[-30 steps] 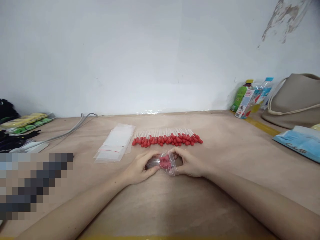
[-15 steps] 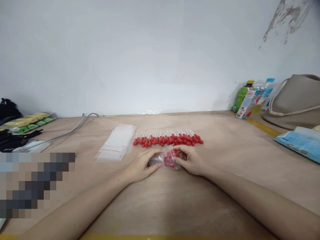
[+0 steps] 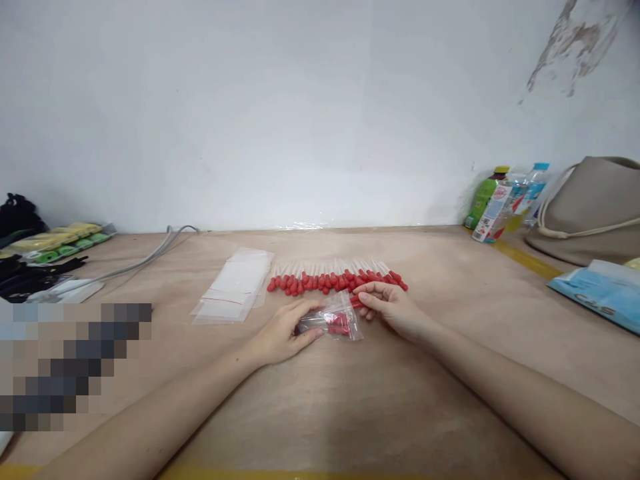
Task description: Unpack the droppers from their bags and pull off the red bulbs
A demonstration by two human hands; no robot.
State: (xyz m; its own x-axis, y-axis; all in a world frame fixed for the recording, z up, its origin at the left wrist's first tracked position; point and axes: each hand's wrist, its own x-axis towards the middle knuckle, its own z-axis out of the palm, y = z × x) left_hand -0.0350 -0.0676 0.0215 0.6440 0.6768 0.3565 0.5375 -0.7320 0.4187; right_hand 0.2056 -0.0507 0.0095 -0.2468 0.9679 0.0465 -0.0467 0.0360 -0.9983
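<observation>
A clear plastic zip bag lies in front of me with several red-bulbed droppers inside it. My left hand grips its closed end, thumb below and fingers above. At the bag's open end on the right, my right hand pinches a red-bulbed dropper between thumb and fingers; its far part is behind or within the plastic, I cannot tell which. Just beyond both hands stretches a row of droppers, red bulbs toward me and pale, tapered tips toward the wall.
Flat clear bags are stacked left of the row. Further left are a grey cable and yellow and green packs. On the right stand bottles, a grey-brown bag and a blue packet.
My right hand has shifted slightly right, off the bag's mouth, and a red dropper now shows in its fingers. My left hand keeps its hold on the bag.
</observation>
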